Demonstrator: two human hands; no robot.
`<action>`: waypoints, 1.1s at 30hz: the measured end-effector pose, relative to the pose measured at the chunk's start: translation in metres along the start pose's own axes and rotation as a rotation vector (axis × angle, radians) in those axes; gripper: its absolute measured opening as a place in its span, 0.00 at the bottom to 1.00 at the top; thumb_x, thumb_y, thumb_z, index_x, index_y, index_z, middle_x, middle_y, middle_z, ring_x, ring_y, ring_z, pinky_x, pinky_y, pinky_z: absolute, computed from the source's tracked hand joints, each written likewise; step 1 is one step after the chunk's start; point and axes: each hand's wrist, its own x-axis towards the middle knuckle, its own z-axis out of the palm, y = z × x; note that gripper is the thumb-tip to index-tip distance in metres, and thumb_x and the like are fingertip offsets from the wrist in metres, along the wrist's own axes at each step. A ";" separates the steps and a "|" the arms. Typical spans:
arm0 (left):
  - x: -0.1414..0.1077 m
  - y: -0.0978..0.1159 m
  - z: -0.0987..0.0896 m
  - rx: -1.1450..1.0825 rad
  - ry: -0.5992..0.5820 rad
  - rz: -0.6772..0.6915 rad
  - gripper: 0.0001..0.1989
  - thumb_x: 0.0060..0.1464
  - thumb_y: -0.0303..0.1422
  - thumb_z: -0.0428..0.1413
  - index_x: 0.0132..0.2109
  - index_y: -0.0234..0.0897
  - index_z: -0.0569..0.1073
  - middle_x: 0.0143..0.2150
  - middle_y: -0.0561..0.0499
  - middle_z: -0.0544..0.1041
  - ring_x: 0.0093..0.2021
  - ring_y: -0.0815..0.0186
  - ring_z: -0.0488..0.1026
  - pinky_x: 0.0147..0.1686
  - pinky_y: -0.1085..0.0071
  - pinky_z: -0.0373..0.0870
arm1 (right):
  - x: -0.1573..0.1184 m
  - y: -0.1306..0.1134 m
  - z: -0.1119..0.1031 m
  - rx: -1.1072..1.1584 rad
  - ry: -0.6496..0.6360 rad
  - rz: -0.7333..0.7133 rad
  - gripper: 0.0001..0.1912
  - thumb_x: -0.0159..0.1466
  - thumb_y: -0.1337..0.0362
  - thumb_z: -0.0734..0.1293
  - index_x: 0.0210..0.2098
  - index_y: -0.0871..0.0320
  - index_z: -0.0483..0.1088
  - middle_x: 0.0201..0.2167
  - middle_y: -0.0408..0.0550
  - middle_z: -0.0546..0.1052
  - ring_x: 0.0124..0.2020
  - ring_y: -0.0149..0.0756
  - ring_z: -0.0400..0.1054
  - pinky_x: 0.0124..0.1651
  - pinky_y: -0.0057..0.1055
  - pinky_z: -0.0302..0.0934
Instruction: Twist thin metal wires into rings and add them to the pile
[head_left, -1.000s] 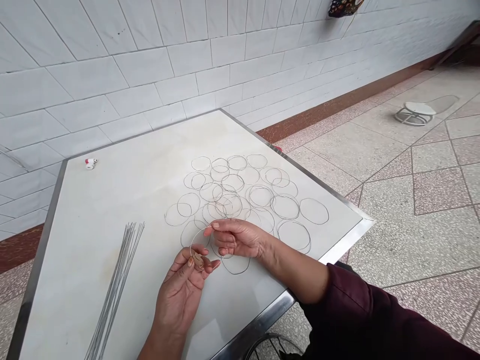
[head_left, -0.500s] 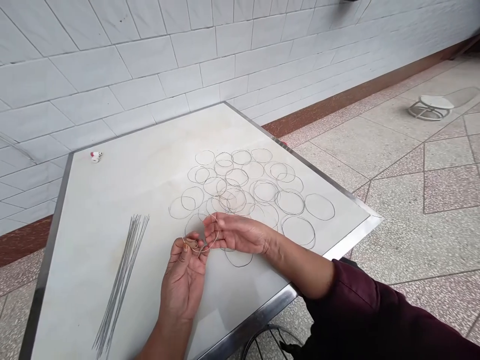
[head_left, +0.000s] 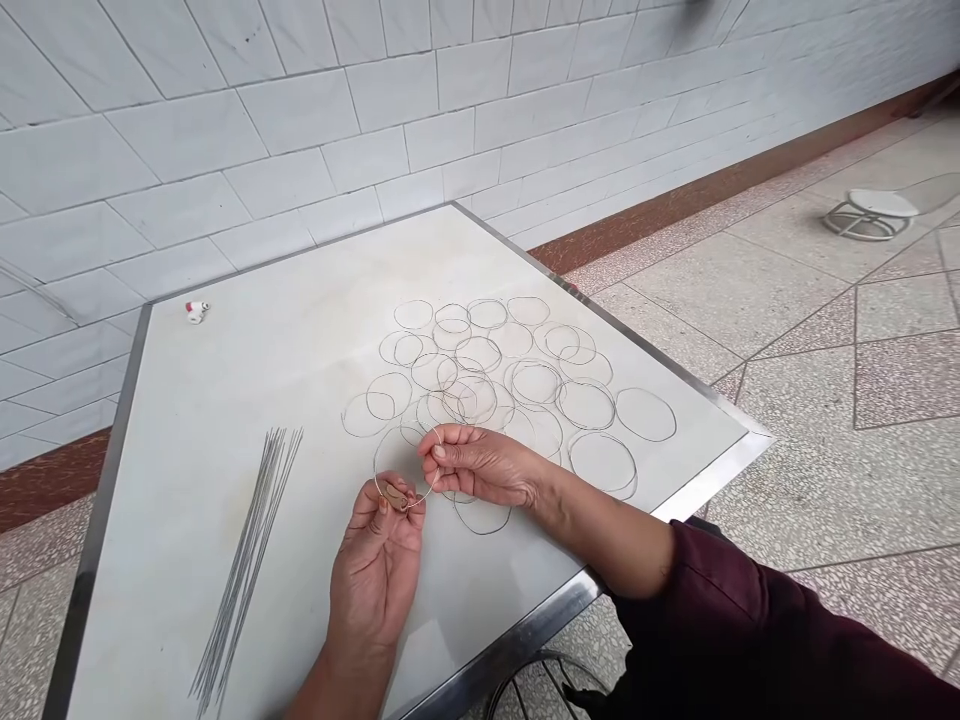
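Observation:
A thin wire ring (head_left: 376,452) is held between both hands above the table. My left hand (head_left: 377,560) pinches its lower part together with a small brown piece (head_left: 393,495). The fingers of my right hand (head_left: 476,463) are closed on the ring's right side. Beyond and beside the hands, several wire rings (head_left: 586,403) lie overlapping on the white tabletop. A bundle of straight thin wires (head_left: 246,570) lies left of my left hand.
The white table (head_left: 300,330) has a metal edge and stands against a tiled wall. A small red and white object (head_left: 196,312) sits at its far left corner. A pale round stool (head_left: 874,212) stands on the floor at the right.
My right hand's fingers, spread before, have closed on the wire ring. The ring has turned slightly, and the brown piece in my left hand shows more. The view has shifted a little.

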 end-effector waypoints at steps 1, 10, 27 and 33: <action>0.000 0.000 0.000 0.000 -0.001 -0.002 0.06 0.47 0.26 0.67 0.31 0.37 0.77 0.37 0.50 0.73 0.38 0.68 0.70 0.41 0.73 0.72 | 0.000 0.000 0.000 -0.006 0.006 -0.002 0.15 0.56 0.60 0.78 0.39 0.61 0.76 0.31 0.43 0.79 0.33 0.27 0.74 0.43 0.27 0.67; 0.005 0.001 0.001 -0.049 0.123 0.019 0.07 0.49 0.28 0.67 0.32 0.37 0.75 0.36 0.52 0.73 0.38 0.69 0.71 0.38 0.75 0.73 | -0.003 -0.003 0.002 -0.094 -0.094 -0.075 0.20 0.57 0.65 0.78 0.48 0.58 0.75 0.39 0.44 0.78 0.42 0.28 0.73 0.52 0.29 0.64; 0.009 0.006 -0.003 0.015 0.226 0.064 0.13 0.40 0.30 0.72 0.30 0.38 0.75 0.34 0.55 0.74 0.32 0.73 0.70 0.40 0.76 0.75 | -0.002 0.007 0.008 -0.290 -0.043 -0.038 0.16 0.55 0.58 0.78 0.36 0.58 0.72 0.36 0.44 0.76 0.39 0.30 0.71 0.50 0.33 0.65; 0.012 0.011 -0.007 0.204 0.200 0.021 0.13 0.40 0.36 0.72 0.31 0.36 0.78 0.36 0.52 0.75 0.32 0.72 0.69 0.40 0.72 0.74 | -0.004 -0.002 0.003 -0.796 0.060 -0.441 0.49 0.50 0.59 0.80 0.64 0.46 0.52 0.64 0.53 0.59 0.63 0.44 0.58 0.58 0.46 0.64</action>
